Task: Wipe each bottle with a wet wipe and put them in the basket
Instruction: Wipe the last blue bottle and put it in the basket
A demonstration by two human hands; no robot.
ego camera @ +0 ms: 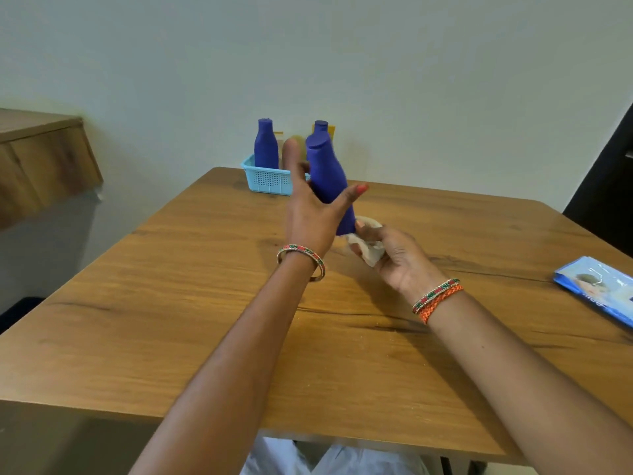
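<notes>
A person seated at a wooden tabletop (205,337) holds a blue bottle (329,180) upright and slightly tilted above it, the left hand (308,214) cradling the bottle's body between an outstretched thumb on the near right side and fingers (291,156) that reach up behind its left side. The grip looks loose, more a steadying hold than a clamp, apparently so the bottle can be turned while its base is cleaned. The right hand (394,255), just below and to the right, has its fingers curled around a crumpled white wet wipe (368,248) that touches the bottle's lower edge; the wiping appears to be at the bottom of the bottle.

At the far edge of the tabletop, against the wall, stands a light blue basket (269,181) already holding a second blue bottle (265,145) upright at its left; a third blue bottle (321,126) rises behind the held one, and something yellow shows beside it, too hidden to identify. The held bottle lies between the person and the basket, near it but not yet inside. A blue pack of wipes (596,289) rests flat at the right edge of the tabletop, well apart from both hands.
</notes>
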